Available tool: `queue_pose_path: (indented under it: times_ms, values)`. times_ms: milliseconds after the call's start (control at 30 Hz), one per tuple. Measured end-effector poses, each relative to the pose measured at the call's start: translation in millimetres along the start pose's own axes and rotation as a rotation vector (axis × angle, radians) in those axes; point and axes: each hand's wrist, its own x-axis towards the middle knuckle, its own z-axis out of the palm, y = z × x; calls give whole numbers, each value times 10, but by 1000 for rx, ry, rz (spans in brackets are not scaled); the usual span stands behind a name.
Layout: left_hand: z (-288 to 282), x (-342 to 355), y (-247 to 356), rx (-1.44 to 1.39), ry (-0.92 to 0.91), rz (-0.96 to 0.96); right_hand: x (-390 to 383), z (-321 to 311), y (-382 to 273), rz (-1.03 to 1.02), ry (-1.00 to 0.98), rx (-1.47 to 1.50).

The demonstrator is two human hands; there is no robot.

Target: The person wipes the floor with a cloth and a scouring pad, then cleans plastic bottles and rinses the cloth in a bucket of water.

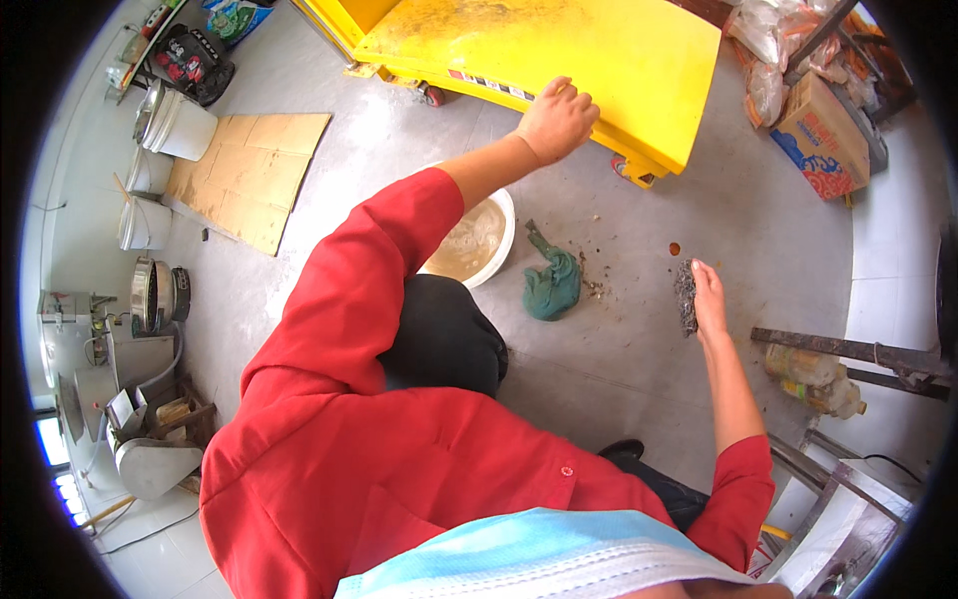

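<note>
Right hand (709, 302) grasped a grey wire scourer (686, 298) over the floor (599, 364). Left hand (559, 120), fingers curled, was by the near edge of the yellow cart (599, 45); its grip could not be told. Work looked partway: smudges marked the cart's far left part, its right cleaner. 1 green cloth (552, 288) lay right of a bucket (505, 248).

Round white plastic bucket (509, 230): stands on the smooth grey floor (619, 379), just left of the crumpled green cloth (554, 288). Flat brown cardboard sheet (249, 175): lies farther left. Flat yellow wheeled platform (559, 50): stands beyond. Grey wiry scouring pad (686, 298): sits in the right hand (710, 299), right of the cloth.
</note>
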Motion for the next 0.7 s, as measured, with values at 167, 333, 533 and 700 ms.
queue_pose_path:
  times_ms: [167, 333, 533, 700]
  values:
    - [248, 77, -139, 78, 108, 47, 63, -127, 229, 17, -9, -85]
    - [276, 129, -153, 5, 68, 71, 132, -333, 527, 84, 45, -161]
    - [256, 199, -167, -82, 186, 64, 239, -399, 713, 167, 74, -155]
    - [128, 237, -152, -59, 169, 57, 247, -335, 785, 116, 43, -236]
